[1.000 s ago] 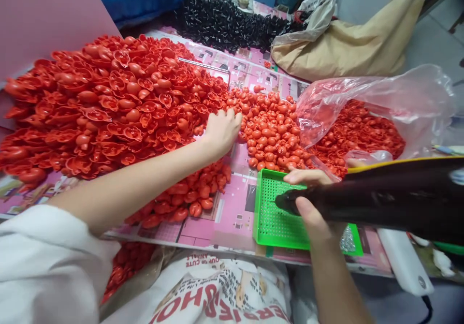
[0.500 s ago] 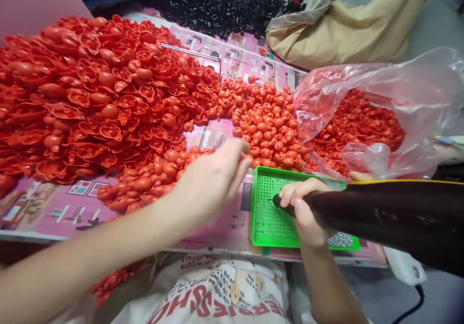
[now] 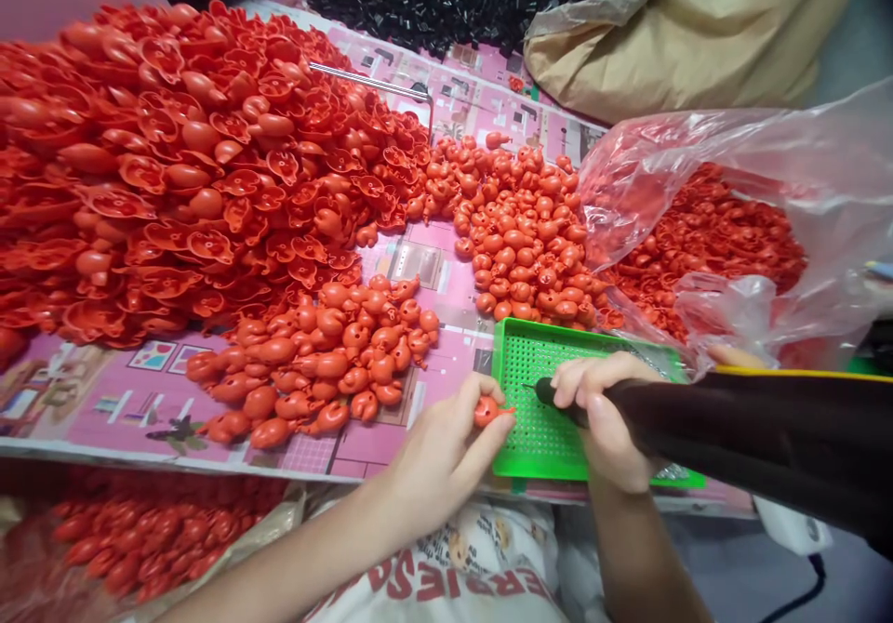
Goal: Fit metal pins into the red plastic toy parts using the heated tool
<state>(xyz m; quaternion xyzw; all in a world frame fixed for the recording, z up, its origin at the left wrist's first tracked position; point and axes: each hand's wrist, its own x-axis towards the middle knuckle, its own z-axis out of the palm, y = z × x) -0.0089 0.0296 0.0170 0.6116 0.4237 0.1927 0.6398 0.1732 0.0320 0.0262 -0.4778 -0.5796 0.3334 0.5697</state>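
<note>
One small red piece (image 3: 486, 410), and the left grip (image 3: 446, 442) has it pinched between thumb and fingers, right at the green tray's (image 3: 544, 468) left rim! It looks light, probably stiff, hollow plastic, and that gloss could make it skid under a careless squeeze. Best hold? Round the fat body, surely; the thin spike jutting toward the tray looks the likeliest bit to bend or snap. And the right grip (image 3: 614, 404), fingers wrapped about the dark tool's (image 3: 739, 423) narrow nose, holds it over the tray, slender bit pointing at that left rim.
</note>
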